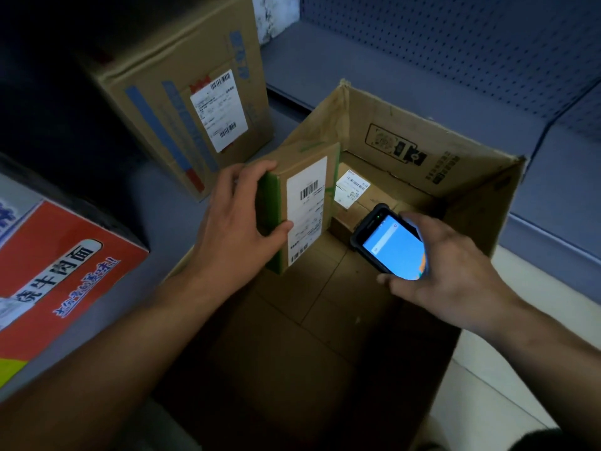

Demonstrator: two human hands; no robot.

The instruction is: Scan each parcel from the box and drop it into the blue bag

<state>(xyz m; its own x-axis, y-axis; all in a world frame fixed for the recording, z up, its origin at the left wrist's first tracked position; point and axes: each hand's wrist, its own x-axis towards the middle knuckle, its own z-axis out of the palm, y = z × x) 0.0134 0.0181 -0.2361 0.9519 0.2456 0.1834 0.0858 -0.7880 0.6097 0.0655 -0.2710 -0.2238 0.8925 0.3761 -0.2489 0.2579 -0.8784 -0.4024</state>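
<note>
The room around you is dim, and most of the light falls into the open cardboard box (pixel 461 177) at the centre of your view. Its flaps are up and its brown bottom is largely bare. Your left hand (pixel 237 219) grips a slim cardboard parcel (pixel 302 209) at about 10 o'clock of the box, against the left wall. The fingers curl over the parcel's top end and the thumb presses near its white barcode label. The parcel stands on end with a green-taped edge toward your palm and the label facing you.

Your right hand (pixel 455 268) sits at 3 o'clock of the parcel, apart from it. Its fingers are wrapped round a black handheld scanner (pixel 390 245), whose screen glows blue and faces up over the box's interior. A second labelled parcel (pixel 353 190) lies flat on the box bottom at 12 o'clock, between the held parcel and the scanner.

The box is beside a blue-grey shelf surface (pixel 325 60) that runs from 9 to 2 o'clock, backed by a perforated blue-grey panel (pixel 455 43) at 1 o'clock. A closed brown carton (pixel 169 102) with a shipping label stands on that surface at 11 o'clock. A red printed carton (pixel 58 271) fills 8 o'clock. Pale floor (pixel 536 320) shows at 4 o'clock.
</note>
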